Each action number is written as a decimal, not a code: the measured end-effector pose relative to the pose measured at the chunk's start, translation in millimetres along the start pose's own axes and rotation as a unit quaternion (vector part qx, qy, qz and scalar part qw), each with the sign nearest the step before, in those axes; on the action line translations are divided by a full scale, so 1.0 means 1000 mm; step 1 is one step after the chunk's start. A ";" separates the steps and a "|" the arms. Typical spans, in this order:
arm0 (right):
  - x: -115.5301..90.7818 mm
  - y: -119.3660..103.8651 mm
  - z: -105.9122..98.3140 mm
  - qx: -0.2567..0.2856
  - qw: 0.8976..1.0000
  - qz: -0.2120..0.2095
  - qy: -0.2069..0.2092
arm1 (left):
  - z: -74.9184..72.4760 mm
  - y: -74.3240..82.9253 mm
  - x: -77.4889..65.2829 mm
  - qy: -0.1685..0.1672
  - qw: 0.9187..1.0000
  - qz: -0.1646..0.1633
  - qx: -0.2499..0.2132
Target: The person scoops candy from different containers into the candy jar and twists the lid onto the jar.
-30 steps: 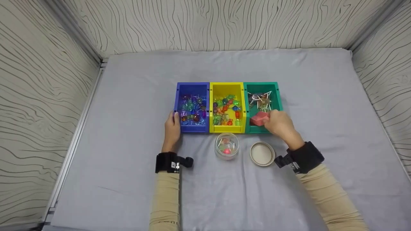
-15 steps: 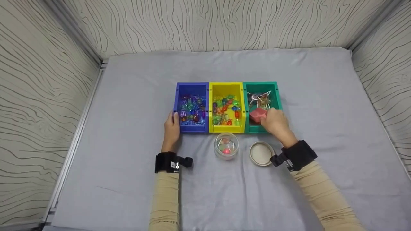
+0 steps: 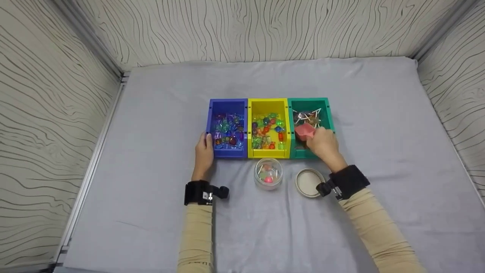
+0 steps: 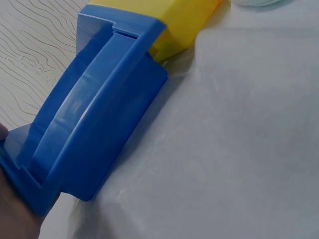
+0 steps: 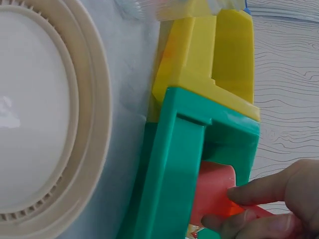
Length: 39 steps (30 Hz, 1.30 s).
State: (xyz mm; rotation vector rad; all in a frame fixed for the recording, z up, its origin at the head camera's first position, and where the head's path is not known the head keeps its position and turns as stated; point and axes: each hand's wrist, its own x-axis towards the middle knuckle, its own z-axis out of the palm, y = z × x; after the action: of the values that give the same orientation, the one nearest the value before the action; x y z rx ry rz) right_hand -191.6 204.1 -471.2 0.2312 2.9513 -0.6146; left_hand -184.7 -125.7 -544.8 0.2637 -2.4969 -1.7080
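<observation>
My right hand (image 3: 323, 143) pinches a pink scoop (image 3: 304, 131) by its handle, low inside the green bin (image 3: 308, 153). Thumb and fingers close on that handle in the right wrist view, with the red scoop bowl (image 5: 214, 191) behind the bin's front lip. Lollipops (image 3: 313, 118) with white sticks lie just beyond the scoop. At the far left, my left hand (image 3: 204, 153) grips the side wall of the blue bin (image 3: 229, 152), thumb at the rim. Wrapped candies (image 3: 227, 127) fill that bin's floor. Most of the left hand is outside the left wrist view.
Between them a yellow bin (image 3: 268, 153) holds colourful candies. In front stands an uncapped clear jar (image 3: 268, 185) with a few sweets inside. Its round cream lid (image 3: 309, 183) lies to the right, partly under the right wrist camera. Grey cloth (image 3: 257, 235) covers the table.
My right hand has moved slightly left and farther back, and the scoop has shifted from the green bin's front toward the lollipops, its bowl turning. The left hand keeps its place.
</observation>
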 end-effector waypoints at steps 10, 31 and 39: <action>0.006 -0.001 0.014 0.023 0.999 0.041 0.007 | 0.001 0.000 0.000 0.001 1.000 0.002 -0.003; 0.012 0.006 0.033 0.039 0.998 0.021 0.038 | -0.001 -0.001 -0.001 -0.010 1.000 -0.005 0.000; 0.019 0.016 0.032 0.092 0.993 -0.007 0.067 | -0.001 0.000 -0.001 -0.017 1.000 -0.010 -0.006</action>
State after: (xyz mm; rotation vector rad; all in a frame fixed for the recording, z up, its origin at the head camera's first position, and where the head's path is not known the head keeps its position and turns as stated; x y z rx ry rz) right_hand -204.8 207.9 -509.8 0.2783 3.0249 -0.9095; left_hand -183.4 -126.1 -544.5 0.2613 -2.5147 -1.7489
